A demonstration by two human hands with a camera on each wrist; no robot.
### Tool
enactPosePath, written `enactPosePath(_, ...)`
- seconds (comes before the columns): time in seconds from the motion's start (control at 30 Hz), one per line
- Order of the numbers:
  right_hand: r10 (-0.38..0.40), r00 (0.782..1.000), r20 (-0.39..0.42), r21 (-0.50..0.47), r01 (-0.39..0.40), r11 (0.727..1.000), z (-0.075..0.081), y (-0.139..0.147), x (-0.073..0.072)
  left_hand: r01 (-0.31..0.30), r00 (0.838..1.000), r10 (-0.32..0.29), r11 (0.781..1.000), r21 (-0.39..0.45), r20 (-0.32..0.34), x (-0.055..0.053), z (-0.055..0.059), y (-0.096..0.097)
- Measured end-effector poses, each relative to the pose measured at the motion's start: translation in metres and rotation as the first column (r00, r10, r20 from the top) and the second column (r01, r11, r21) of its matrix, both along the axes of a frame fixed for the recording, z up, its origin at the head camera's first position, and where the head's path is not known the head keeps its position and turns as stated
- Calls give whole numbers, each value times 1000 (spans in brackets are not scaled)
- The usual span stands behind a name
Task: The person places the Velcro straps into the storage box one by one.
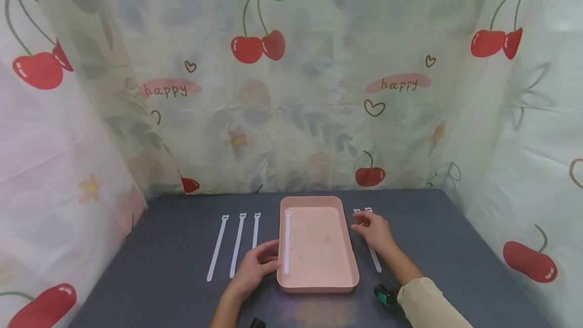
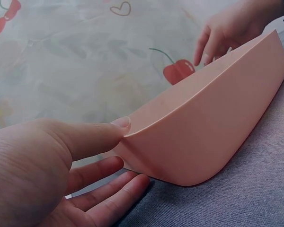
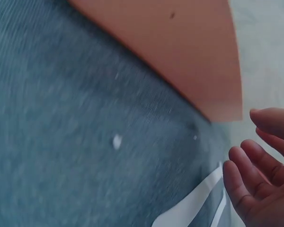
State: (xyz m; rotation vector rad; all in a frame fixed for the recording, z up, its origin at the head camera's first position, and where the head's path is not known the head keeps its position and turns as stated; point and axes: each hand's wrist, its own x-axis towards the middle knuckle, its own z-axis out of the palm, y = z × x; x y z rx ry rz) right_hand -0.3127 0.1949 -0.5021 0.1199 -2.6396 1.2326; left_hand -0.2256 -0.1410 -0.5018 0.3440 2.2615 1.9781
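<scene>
A pink rectangular tray (image 1: 323,247) lies on the dark table, with one white strap with a slotted head, like a cable tie (image 1: 287,242), along its left inner side. My left hand (image 1: 255,267) is at the tray's left side. In the left wrist view, its thumb (image 2: 120,124) touches the rim by a corner and its fingers extend beside the outer wall. Right of the tray, my right hand (image 1: 375,232) hovers over two more white straps (image 1: 374,259), partly covering them. Its fingers (image 3: 246,184) are loosely bent with nothing between them.
Three white straps (image 1: 218,249) lie spaced apart left of the tray, the nearest partly behind my left hand. A cherry-print curtain (image 1: 291,115) surrounds the table's back and sides. A small white speck (image 3: 117,141) lies on the table cloth (image 3: 61,156).
</scene>
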Motion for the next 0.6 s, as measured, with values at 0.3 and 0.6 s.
enactPosePath(0.3, -12, 1000, -18, 71, 14, 997, -8, 12, -3, -16, 1000, 16, 1000, -20, 7, -14, -25, -4)
enactPosePath(0.6, -53, 998, 34, 118, 49, 992, -14, 21, -5, -19, 1000, 19, 999, -30, 1, -13, -26, -4)
